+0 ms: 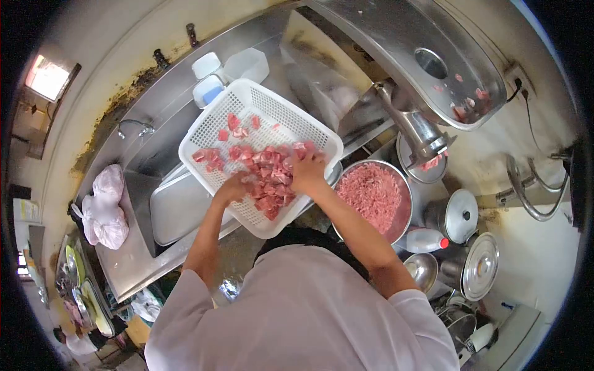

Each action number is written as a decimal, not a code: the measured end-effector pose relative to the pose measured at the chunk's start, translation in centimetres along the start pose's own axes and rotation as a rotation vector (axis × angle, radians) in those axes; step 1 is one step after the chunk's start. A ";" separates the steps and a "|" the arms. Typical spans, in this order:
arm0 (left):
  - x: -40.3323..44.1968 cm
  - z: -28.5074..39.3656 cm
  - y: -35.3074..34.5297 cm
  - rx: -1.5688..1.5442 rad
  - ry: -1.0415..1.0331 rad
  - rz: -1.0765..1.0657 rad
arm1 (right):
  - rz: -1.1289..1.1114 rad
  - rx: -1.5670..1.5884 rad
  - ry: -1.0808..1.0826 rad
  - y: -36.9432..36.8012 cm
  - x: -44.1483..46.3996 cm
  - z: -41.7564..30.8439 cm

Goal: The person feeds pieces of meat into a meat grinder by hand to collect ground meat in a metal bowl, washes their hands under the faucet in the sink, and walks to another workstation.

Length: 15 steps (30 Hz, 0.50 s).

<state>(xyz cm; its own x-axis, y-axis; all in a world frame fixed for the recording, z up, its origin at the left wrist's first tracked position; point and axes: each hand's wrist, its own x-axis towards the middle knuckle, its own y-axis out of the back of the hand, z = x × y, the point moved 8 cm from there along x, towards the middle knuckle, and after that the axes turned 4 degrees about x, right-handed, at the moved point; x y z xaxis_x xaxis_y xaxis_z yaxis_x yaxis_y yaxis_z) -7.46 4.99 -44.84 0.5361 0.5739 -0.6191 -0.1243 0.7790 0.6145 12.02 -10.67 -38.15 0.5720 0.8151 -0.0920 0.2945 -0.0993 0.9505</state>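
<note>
A white perforated plastic basket (pixel 201 133) holds a heap of raw meat chunks (pixel 270 170), with a few loose pieces toward its far end. My left hand (pixel 232 189) is inside the basket at the heap's left side, its fingers curled against chunks and partly hidden. On the heap's right side, my right hand (pixel 307 173) has its fingers bent over several chunks. To the right of the basket, a round metal bowl (pixel 405 213) is filled with ground meat (pixel 369 196).
A meat grinder (pixel 411 127) with a metal tray (pixel 383 31) stands at upper right, above a pot (pixel 405 148). Lidded pots (pixel 455 216) and a red-capped jug (pixel 424 240) are at right. Left lie a sink (pixel 139 204), a faucet (pixel 136 128) and filled plastic bags (pixel 106 210).
</note>
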 end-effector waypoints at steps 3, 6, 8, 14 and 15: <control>-0.3 2.3 -2.7 -0.213 -0.022 -0.045 | -0.299 -0.123 -0.016 -3.3 2.4 1.1; 2.7 3.2 -5.3 -0.154 -0.084 -0.031 | -0.435 -0.140 0.051 -4.1 3.6 2.3; 2.5 4.6 -5.5 -0.001 -0.128 0.090 | -0.513 0.105 0.215 -5.5 4.9 2.5; 3.0 5.8 -7.7 -0.706 0.026 0.001 | -0.554 0.507 0.284 -7.7 7.5 2.9; 3.3 6.1 -7.8 -0.718 0.000 -0.049 | -0.543 0.507 0.283 -7.2 7.6 3.0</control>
<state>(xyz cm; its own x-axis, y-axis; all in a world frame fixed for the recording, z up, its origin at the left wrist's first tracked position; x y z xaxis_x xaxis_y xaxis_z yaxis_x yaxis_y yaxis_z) 0.39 -0.79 -48.67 0.5550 0.5339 -0.6379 -0.6187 0.7775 0.1124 16.57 -5.46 -46.64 0.0521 0.9315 -0.3601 0.8279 0.1614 0.5372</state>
